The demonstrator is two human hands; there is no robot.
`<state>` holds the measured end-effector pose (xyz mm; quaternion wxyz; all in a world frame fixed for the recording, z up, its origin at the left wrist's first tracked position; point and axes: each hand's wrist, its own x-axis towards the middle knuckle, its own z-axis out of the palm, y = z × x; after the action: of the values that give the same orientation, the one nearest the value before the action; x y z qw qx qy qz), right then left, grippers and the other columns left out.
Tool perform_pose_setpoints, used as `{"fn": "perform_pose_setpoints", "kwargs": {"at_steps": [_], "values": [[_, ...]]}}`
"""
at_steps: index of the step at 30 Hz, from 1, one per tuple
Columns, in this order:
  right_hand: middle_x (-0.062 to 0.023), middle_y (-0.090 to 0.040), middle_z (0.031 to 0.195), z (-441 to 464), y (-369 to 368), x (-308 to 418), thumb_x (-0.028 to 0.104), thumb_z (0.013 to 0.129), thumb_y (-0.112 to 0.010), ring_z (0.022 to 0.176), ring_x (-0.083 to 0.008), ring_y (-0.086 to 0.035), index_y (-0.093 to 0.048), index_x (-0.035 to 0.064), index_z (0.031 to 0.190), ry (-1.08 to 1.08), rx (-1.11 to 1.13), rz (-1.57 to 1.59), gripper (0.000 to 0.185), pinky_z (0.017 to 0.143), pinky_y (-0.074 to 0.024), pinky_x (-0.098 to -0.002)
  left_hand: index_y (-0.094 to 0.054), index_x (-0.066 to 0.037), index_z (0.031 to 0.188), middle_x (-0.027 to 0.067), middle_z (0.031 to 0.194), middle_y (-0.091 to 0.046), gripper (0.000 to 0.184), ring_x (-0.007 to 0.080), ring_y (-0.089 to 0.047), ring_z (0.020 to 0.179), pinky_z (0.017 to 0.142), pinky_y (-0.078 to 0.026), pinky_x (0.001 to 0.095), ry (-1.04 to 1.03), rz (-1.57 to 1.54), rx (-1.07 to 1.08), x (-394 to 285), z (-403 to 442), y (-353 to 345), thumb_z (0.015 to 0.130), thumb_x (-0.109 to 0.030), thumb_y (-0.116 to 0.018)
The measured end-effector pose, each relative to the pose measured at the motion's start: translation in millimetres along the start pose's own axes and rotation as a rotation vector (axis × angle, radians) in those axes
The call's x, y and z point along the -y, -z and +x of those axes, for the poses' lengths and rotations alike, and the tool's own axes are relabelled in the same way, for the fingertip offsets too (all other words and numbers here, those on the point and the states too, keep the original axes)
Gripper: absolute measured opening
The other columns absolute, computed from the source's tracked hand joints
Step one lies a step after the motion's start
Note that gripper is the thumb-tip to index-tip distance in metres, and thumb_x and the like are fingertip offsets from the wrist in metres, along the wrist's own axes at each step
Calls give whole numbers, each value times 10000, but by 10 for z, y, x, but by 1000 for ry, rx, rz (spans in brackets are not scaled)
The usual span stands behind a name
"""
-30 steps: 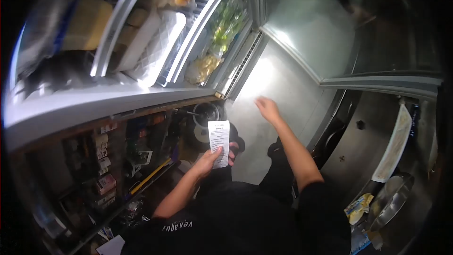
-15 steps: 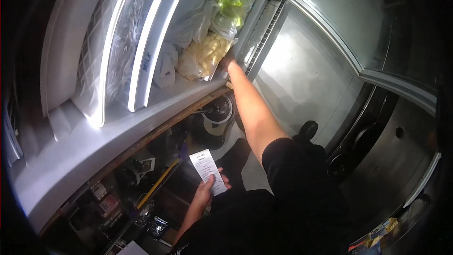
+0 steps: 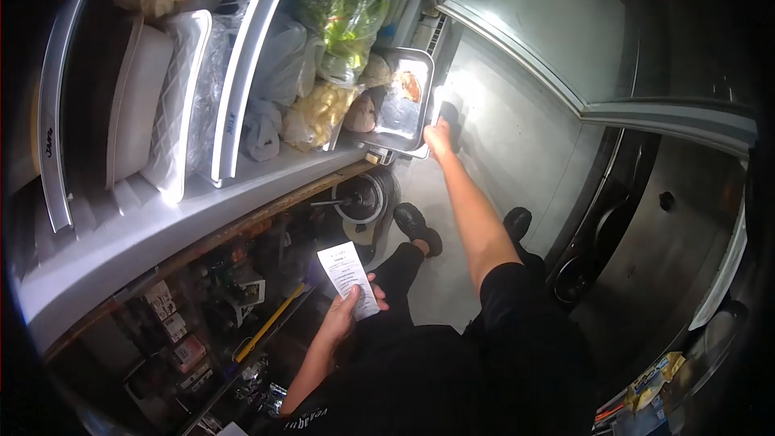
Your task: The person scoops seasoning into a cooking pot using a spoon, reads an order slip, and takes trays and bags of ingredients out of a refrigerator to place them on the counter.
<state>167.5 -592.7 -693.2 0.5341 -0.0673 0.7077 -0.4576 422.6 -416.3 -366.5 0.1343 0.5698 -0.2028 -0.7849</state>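
Observation:
My left hand [image 3: 345, 313] pinches a printed paper receipt [image 3: 345, 270] low in front of my body, with its text facing up. At the end of my outstretched arm, my right hand [image 3: 437, 139] grips the near edge of a metal tray [image 3: 423, 97], which juts out past the fridge shelf. Several rounded brown and pale pieces show in the tray, one of them a pinkish lump [image 3: 361, 113]; I cannot tell what they are. Beside the tray lies a clear bag of pale yellow pieces [image 3: 317, 113], and behind it bagged green leaves [image 3: 343, 20].
White plastic bins [image 3: 137, 105] line the fridge shelf, whose front edge [image 3: 153, 230] runs diagonally. An open glass door [image 3: 525, 32] stands at the right. Below is a dark shelf of boxes with a yellow bar [image 3: 270, 323]. A round wheel-like object [image 3: 359, 198] sits near my shoes.
My right hand was reaching in beside the yellow bag; now it has drawn the metal tray outward, into view. My left hand still holds the receipt. The view has shifted slightly.

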Motion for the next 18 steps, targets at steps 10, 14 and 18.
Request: {"fn": "perform_pose_setpoints", "kwargs": {"at_steps": [10,14,18], "values": [[-222,-629,816,-192,1066,-491,84,698,-499,758,-263,-634,-578,-77,956,67,-33,-6,314,664,-483,-379,-419,-3,1291,132,1022,-594,479,250,-625,905,846,-477,369,-49,210,106,-337,126,-434,980,-366,-397],[-119,-606,765,-899,1808,-297,19,695,-443,689,-197,-555,-605,-66,905,52,-106,5,279,637,-446,-342,-427,25,1289,113,1051,-600,516,225,-606,958,893,-457,375,-92,442,170,-910,168,-889,965,-376,-449],[-122,-611,786,-1469,2706,-312,52,728,-482,735,-197,-563,-605,-59,956,-15,-257,-237,282,687,-447,-354,-537,-8,1190,123,1053,-614,340,242,-583,962,881,-432,331,-493,1096,412,-1672,249,-2073,981,-242,-407]]}}
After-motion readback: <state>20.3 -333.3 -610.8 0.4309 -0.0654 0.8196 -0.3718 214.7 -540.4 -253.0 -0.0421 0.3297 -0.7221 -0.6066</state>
